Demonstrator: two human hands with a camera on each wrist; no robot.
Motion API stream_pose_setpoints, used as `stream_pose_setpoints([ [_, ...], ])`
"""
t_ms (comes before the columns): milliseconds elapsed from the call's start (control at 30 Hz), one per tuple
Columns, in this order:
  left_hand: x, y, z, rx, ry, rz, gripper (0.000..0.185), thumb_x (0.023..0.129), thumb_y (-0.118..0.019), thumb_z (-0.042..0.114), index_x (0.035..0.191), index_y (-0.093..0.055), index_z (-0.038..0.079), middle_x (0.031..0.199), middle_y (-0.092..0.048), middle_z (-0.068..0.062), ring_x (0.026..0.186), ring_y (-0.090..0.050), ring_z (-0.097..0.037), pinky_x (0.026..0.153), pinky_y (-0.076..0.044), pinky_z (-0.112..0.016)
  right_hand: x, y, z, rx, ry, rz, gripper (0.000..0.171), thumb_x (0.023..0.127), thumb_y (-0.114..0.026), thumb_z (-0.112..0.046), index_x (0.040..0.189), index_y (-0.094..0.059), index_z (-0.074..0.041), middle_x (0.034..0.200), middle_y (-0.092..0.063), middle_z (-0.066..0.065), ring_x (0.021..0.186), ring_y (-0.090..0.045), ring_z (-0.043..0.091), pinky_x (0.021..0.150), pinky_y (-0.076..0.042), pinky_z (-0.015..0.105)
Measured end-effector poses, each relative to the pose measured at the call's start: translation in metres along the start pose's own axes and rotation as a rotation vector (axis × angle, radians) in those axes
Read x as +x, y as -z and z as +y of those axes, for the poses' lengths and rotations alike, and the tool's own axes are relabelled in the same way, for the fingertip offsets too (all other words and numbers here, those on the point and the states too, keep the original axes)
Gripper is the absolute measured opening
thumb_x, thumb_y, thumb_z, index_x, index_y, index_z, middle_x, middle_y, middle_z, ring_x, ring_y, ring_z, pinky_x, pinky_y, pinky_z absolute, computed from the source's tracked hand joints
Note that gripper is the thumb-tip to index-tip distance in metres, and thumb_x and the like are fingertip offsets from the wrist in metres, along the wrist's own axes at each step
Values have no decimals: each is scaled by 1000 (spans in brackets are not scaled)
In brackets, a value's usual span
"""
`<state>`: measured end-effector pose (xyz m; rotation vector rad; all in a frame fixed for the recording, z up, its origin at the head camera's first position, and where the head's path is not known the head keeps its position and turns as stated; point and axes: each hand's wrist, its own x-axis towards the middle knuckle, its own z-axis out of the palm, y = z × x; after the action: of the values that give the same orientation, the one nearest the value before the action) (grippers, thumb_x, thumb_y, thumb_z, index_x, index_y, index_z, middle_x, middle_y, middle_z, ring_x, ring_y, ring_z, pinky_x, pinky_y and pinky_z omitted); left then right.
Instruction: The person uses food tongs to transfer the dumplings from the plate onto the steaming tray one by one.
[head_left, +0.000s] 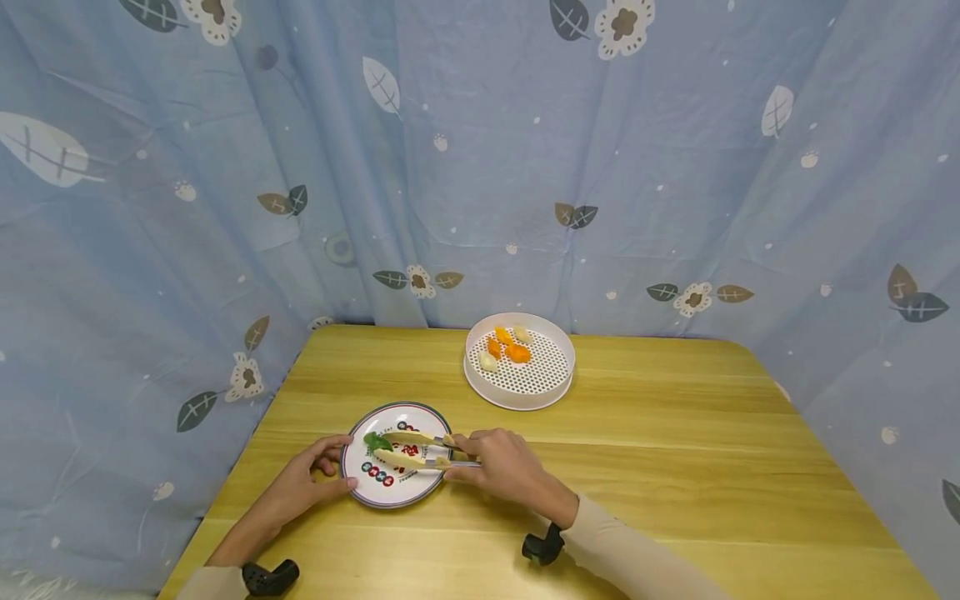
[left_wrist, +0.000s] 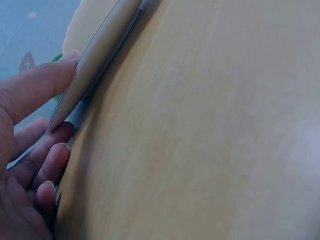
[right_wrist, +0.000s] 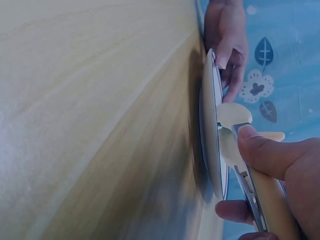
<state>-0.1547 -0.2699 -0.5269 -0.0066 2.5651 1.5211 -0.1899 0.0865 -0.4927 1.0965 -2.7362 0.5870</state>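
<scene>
My left hand (head_left: 303,483) holds the left rim of a round white plate (head_left: 362,482) with printed badges and a dark-lined edge. In the left wrist view the thumb presses the rim and the other fingers curl at its underside. My right hand (head_left: 510,468) grips tongs (right_wrist: 272,205) with cream tips and metal arms. Their tips reach over the plate, at a small green leafy-looking piece (head_left: 373,442) near its left side. Whether the tips pinch that piece I cannot tell. In the right wrist view, thumb and fingers wrap the tongs' handle.
Behind the plate, to its right, stands a round white perforated tray (head_left: 553,367). Several small orange pieces (head_left: 517,353) and pale pieces (head_left: 488,362) lie in its left part. The wooden table (head_left: 675,450) meets a blue patterned curtain (head_left: 480,167) at the back and sides.
</scene>
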Motion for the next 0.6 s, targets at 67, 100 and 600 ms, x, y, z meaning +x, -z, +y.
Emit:
stream_pose_setpoints([
  [67, 0, 0, 0, -1, -2, -1, 76, 80, -90, 32, 145, -54, 14, 118, -53, -11, 99, -46, -24, 76, -40, -29, -1, 0, 0, 4, 2, 6, 53, 91, -73, -54, 129, -74, -18, 92, -74, -4, 65, -52, 2, 55, -41, 21],
  [100, 0, 0, 0, -1, -3, -2, 76, 80, -90, 31, 145, -54, 13, 118, -53, -11, 99, -46, -24, 76, -40, -29, -1, 0, 0, 6, 4, 9, 52, 91, -73, -54, 129, -75, -17, 91, -74, -4, 65, -52, 1, 55, -41, 21],
  [600, 0, 0, 1, -13, -9, -5, 75, 81, -90, 29, 145, -54, 13, 118, -53, -12, 99, -47, -24, 78, -42, -28, -4, 16, 8, -10, -6, 99, 54, 88, -77, -52, 128, -75, -15, 77, -66, -8, 59, -45, 3, 51, -36, 20],
])
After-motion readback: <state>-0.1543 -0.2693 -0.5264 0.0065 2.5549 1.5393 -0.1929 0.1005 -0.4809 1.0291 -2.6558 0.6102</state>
